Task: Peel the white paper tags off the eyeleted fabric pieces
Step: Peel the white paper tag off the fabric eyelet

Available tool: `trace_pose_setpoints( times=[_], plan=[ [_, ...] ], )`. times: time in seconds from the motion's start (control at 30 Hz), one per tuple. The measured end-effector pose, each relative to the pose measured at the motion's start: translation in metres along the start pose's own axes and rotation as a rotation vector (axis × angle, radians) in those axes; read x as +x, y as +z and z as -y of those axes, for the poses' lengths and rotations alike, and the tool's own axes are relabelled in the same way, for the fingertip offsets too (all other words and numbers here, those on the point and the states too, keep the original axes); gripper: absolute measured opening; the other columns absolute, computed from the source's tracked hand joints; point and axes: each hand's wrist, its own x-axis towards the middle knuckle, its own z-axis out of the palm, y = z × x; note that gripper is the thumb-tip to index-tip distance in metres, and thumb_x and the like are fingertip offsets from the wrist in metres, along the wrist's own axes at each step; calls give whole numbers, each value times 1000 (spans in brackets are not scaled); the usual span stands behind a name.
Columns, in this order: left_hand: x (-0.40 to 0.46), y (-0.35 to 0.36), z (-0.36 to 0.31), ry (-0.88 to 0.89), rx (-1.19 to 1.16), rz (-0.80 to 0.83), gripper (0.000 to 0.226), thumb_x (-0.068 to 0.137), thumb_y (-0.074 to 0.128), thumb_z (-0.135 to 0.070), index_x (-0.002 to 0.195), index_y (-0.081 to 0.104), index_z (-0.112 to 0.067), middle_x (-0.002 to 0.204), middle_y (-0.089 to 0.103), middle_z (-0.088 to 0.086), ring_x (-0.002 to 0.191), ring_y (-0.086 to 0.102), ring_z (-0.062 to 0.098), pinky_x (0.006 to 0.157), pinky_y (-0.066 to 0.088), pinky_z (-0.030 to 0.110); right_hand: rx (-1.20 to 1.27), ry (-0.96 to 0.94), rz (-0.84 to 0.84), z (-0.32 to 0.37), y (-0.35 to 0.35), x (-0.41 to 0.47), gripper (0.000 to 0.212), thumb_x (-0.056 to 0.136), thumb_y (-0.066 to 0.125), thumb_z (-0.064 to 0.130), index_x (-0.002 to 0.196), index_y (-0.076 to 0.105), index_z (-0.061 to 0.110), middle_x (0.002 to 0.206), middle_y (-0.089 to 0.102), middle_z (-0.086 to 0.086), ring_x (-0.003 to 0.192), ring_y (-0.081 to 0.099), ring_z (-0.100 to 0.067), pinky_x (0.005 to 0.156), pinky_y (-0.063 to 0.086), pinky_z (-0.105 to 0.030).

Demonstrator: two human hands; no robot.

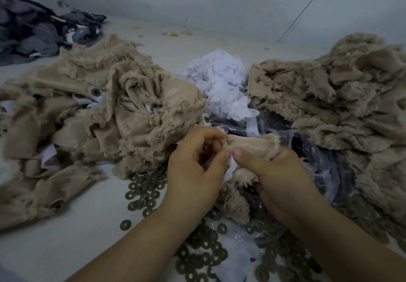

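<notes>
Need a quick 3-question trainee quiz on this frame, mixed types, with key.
1. True or false: both hands hold the same fabric piece.
2. The heap of white paper scraps lies: A) between the two beige fabric piles, B) on the grey pile, C) at the near edge.
3. Fill in: the small flat things scattered near the wrists are round ____.

Key: 1 true, the left hand and right hand grip it, pinching a white tag. 2 A. 3 washers.
</notes>
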Motion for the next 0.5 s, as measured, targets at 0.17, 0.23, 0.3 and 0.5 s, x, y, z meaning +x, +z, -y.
trace_pose_setpoints(
  times=[0.17,0.23,0.3,0.5],
  plan=[
    [1,-2,0,56,51,-9,10,82,69,-5,86,73,-13,82,69,-7,80,67,15,73,57,33,11,18,-14,0,0,0,35,68,77,17,97,75,-3,94,76,-23,87,75,-37,70,62,-38],
    [1,-2,-1,13,23,-17,10,81,68,-7,85,72,-16,82,69,-6,79,68,14,73,57,31,11,23,-23,0,1,-1,36,67,76,18,96,75,-3,93,76,-23,86,76,-37,70,62,-40],
    [0,-1,-2,-4,19,-23,12,81,67,-8,84,70,-19,81,69,-7,79,67,11,72,57,26,2,20,-34,0,1,-1,32,69,76,16,95,75,-4,92,76,-24,85,76,-37,69,63,-40],
    [0,1,0,16,56,-6,17,82,63,-1,83,70,-16,81,68,-7,80,66,13,73,56,27,-28,-38,-55,-4,0,-2,9,86,71,4,90,76,-2,88,76,-23,81,76,-37,65,62,-38]
  ],
)
